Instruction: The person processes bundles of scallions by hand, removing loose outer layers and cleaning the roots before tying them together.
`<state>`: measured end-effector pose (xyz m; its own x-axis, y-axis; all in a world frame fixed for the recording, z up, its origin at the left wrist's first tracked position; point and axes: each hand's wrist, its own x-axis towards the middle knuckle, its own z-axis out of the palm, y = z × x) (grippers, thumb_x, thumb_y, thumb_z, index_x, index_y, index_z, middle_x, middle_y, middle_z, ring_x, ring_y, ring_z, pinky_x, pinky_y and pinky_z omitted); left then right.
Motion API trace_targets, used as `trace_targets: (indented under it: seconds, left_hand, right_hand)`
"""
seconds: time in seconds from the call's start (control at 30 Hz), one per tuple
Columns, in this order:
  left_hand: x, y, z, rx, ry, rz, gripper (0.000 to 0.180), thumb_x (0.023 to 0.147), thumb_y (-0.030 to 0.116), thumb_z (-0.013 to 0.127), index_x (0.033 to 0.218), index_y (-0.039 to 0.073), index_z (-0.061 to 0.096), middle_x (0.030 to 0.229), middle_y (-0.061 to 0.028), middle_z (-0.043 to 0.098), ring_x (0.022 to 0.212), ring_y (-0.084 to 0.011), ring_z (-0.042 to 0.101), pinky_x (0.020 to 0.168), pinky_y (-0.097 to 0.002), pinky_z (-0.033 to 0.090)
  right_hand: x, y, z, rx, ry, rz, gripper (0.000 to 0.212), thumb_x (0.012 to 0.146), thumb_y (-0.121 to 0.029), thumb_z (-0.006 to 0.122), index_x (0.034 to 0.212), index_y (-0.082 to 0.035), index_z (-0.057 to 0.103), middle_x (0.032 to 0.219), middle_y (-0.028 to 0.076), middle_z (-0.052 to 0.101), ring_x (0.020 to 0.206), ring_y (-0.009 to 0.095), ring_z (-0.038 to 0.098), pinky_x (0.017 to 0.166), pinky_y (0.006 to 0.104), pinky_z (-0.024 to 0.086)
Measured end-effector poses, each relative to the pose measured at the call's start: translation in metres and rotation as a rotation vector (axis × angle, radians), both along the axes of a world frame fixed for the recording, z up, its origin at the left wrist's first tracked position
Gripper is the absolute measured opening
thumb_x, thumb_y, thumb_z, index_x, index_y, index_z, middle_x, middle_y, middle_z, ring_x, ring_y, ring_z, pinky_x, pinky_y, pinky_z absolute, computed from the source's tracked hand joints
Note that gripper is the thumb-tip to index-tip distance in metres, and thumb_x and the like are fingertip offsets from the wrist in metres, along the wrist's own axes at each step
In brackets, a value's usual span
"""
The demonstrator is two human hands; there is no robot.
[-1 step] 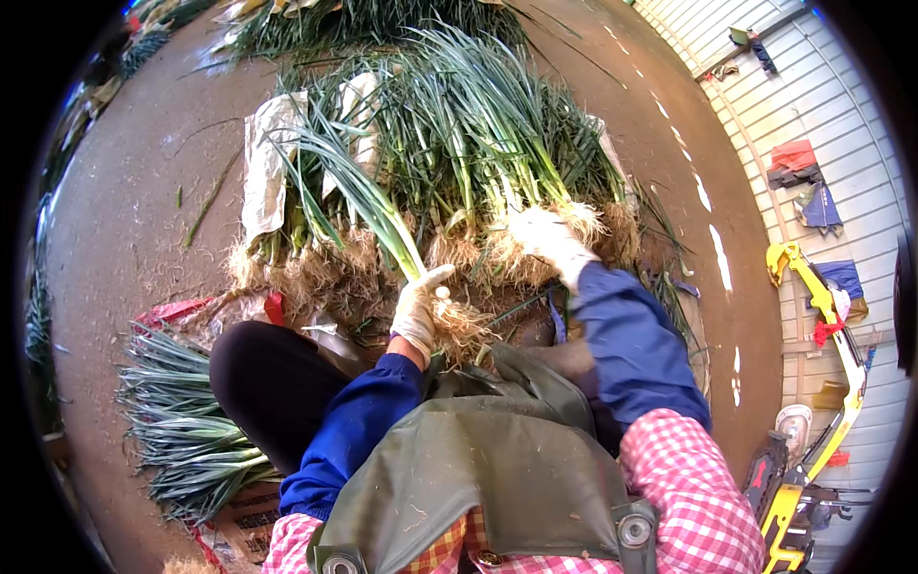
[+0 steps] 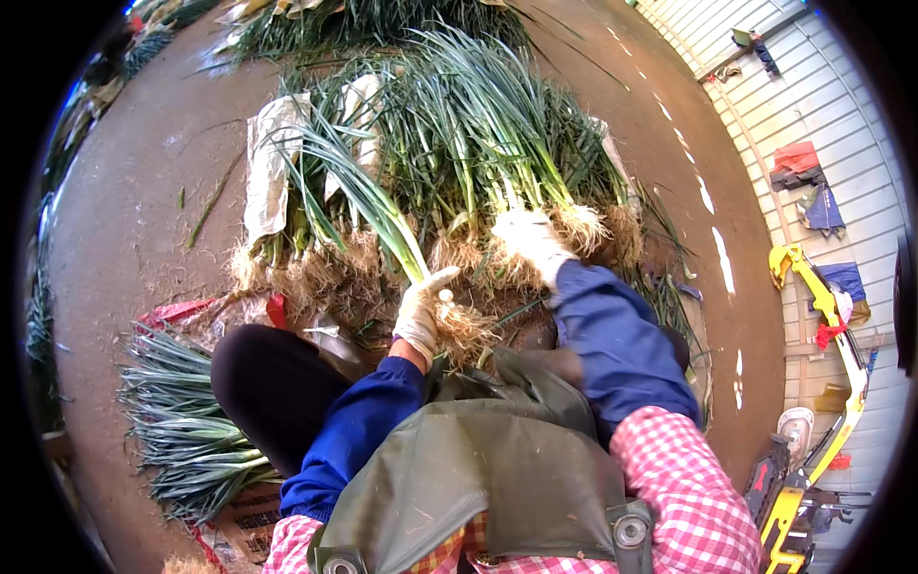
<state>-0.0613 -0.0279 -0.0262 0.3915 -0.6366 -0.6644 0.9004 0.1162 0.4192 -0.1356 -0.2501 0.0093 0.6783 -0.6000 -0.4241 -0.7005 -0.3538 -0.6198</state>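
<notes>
My left hand (image 2: 418, 318), in a pale work glove, is closed around the lower stems of a small bunch of green onions (image 2: 378, 210). Their leaves slant up and left, and the pale roots hang out beside my palm. My right hand (image 2: 532, 237), gloved too, touches the white stem bases at the front of a large pile of green onions (image 2: 469, 124). Glare and the stems hide its fingers, so their grip is unclear. Shaggy roots (image 2: 581, 228) lie just right of it.
Left of my knee lies a stack of cleaner green onions (image 2: 196, 421). Pale sacking (image 2: 275, 177) covers part of the pile's left side. More green onions (image 2: 382, 24) lie beyond it. On the right stand a yellow metal frame (image 2: 832, 335) and a ribbed wall (image 2: 746, 124).
My right hand has shifted slightly left along the stem bases, and its sleeve has moved with it. The left hand still holds its bunch in nearly the same place.
</notes>
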Motion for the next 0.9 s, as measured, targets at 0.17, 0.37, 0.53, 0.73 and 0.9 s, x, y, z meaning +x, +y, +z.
trace_targets:
  seconds: [0.17,0.37,0.53,0.73,0.9]
  left_hand:
    - [-0.007,-0.015,-0.006,-0.032,-0.028,-0.064,0.020,0.079,0.010,0.070,0.097,0.002,0.065,0.067,0.0008,0.056,0.049,-0.0078,0.051,0.040,-0.0200,0.042]
    - [0.005,-0.006,-0.042,-0.077,-0.142,-0.014,0.030,0.080,0.008,0.061,0.108,-0.003,0.065,0.082,-0.0071,0.065,0.060,-0.0150,0.058,0.061,-0.0262,0.051]
    - [0.001,-0.016,-0.056,-0.064,-0.269,0.020,0.047,0.077,0.007,0.060,0.124,-0.001,0.057,0.108,-0.0073,0.063,0.093,-0.0160,0.056,0.087,-0.0269,0.043]
    - [-0.009,-0.035,-0.040,-0.112,-0.183,0.006,0.044,0.081,0.003,0.060,0.124,-0.001,0.053,0.092,-0.0080,0.064,0.072,-0.0179,0.062,0.063,-0.0294,0.053]
    - [-0.012,-0.027,-0.040,-0.158,-0.127,0.092,0.027,0.084,0.003,0.057,0.109,-0.005,0.060,0.086,-0.0097,0.066,0.069,-0.0191,0.064,0.061,-0.0327,0.055]
  right_hand:
    - [0.054,-0.018,-0.125,-0.782,0.106,-0.031,0.029,0.079,-0.034,0.064,0.094,-0.010,0.059,0.093,0.012,0.067,0.084,0.033,0.065,0.072,0.0404,0.051]
    - [0.073,-0.008,-0.114,-0.757,0.042,0.131,0.018,0.085,-0.018,0.053,0.082,-0.010,0.069,0.083,0.010,0.067,0.073,0.027,0.064,0.063,0.0355,0.050]
    - [0.037,0.027,-0.066,-0.378,-0.410,0.158,0.014,0.089,-0.015,0.056,0.093,-0.007,0.067,0.088,0.010,0.067,0.080,0.022,0.063,0.072,0.0315,0.049]
    - [0.003,0.058,-0.076,-0.264,-0.593,0.166,0.013,0.092,-0.010,0.057,0.103,-0.006,0.063,0.092,0.013,0.067,0.084,0.021,0.065,0.076,0.0309,0.051]
    - [0.004,0.083,-0.056,0.482,-0.635,-0.182,0.022,0.098,-0.021,0.051,0.108,-0.004,0.061,0.093,0.004,0.065,0.086,0.011,0.059,0.079,0.0252,0.047]
